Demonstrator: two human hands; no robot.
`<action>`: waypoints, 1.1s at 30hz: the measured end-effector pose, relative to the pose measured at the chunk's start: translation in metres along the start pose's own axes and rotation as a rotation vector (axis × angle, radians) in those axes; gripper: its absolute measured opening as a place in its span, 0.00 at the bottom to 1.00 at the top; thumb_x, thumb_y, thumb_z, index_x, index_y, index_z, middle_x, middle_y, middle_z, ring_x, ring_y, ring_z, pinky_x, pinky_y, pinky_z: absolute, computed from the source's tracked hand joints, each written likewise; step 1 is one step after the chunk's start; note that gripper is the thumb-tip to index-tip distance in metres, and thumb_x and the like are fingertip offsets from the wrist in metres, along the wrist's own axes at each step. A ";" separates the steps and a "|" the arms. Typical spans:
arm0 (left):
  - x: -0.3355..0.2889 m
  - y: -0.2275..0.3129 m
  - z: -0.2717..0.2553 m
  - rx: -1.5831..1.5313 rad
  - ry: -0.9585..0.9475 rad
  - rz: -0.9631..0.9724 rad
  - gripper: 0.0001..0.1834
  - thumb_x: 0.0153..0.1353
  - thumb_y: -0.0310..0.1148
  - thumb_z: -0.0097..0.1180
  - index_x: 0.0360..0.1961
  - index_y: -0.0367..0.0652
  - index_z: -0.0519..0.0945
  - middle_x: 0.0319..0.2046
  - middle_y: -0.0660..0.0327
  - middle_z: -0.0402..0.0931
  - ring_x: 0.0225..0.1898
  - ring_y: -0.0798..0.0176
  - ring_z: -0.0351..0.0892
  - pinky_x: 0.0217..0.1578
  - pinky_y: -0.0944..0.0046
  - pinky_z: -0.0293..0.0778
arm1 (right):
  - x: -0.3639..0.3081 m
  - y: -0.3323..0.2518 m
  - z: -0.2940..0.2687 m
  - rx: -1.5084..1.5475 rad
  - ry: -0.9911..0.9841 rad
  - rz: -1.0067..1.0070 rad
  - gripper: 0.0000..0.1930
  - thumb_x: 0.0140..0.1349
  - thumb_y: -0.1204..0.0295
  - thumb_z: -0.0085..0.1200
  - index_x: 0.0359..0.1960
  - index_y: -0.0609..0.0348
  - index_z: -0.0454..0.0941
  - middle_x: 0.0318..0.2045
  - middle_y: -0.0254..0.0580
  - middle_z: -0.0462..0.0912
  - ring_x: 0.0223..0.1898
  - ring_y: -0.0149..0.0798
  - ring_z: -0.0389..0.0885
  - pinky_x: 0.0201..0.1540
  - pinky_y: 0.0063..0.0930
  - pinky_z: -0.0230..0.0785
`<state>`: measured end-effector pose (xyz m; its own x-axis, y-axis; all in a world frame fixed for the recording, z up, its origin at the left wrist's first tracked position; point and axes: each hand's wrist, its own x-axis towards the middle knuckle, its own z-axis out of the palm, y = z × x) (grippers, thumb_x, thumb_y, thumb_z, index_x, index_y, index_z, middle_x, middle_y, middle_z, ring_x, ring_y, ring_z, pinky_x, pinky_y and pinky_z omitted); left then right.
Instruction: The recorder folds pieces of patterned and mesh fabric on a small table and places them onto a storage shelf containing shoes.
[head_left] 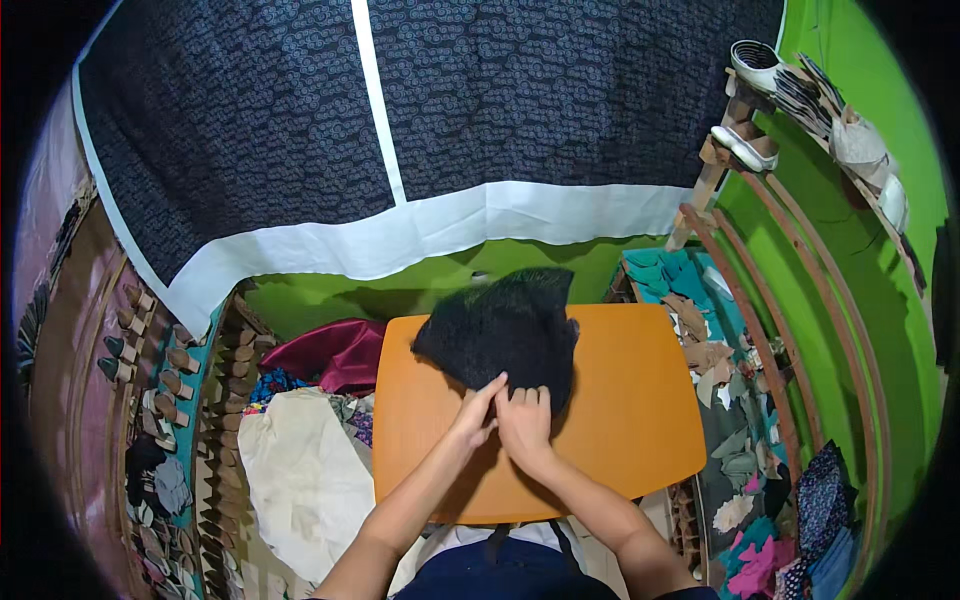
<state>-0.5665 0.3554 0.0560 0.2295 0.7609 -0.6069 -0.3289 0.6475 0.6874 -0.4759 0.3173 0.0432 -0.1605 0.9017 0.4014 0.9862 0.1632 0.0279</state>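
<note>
A piece of black fuzzy cloth [505,330] is held up over the orange table [630,400], its far edge frayed or hairy and reaching past the table's back edge. My left hand [476,412] pinches its near edge, thumb pointing forward. Right beside it, my right hand [525,418] is closed on the same edge, knuckles up. The two hands almost touch. My fingertips are partly hidden, and the cloth's underside does not show.
Cream cloth [300,480] and maroon satin [330,358] lie left of the table. Shoes [172,385] fill racks farther left. Fabric scraps [735,450] are heaped on the right, under wooden rails [790,260]. A dark patterned curtain [560,90] hangs behind.
</note>
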 end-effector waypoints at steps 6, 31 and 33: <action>0.041 -0.060 -0.085 -0.212 -0.050 0.029 0.22 0.56 0.31 0.52 0.52 0.40 0.65 0.43 0.57 0.72 0.42 0.59 0.74 0.43 0.59 0.74 | -0.020 0.004 -0.014 0.488 0.060 -0.178 0.22 0.47 0.63 0.54 0.46 0.55 0.73 0.40 0.45 0.72 0.48 0.47 0.67 0.57 0.59 0.46; 0.034 -0.091 -0.084 -0.226 0.152 0.115 0.19 0.52 0.24 0.53 0.47 0.37 0.70 0.40 0.55 0.74 0.41 0.58 0.75 0.44 0.61 0.72 | -0.028 0.000 0.076 1.066 -0.411 0.096 0.35 0.48 0.86 0.37 0.63 0.65 0.44 0.59 0.62 0.56 0.62 0.54 0.53 0.65 0.46 0.37; 0.037 -0.091 -0.083 -0.203 0.142 0.120 0.19 0.51 0.22 0.52 0.48 0.36 0.70 0.41 0.55 0.74 0.41 0.58 0.74 0.44 0.61 0.72 | -0.029 0.007 0.076 0.981 -0.402 0.071 0.35 0.48 0.85 0.40 0.62 0.64 0.49 0.58 0.61 0.59 0.60 0.55 0.56 0.64 0.47 0.39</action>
<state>-0.6042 0.3214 -0.0619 0.0515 0.8090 -0.5856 -0.5261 0.5204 0.6726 -0.4678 0.3232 -0.0381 -0.2823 0.9587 0.0355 0.5583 0.1943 -0.8065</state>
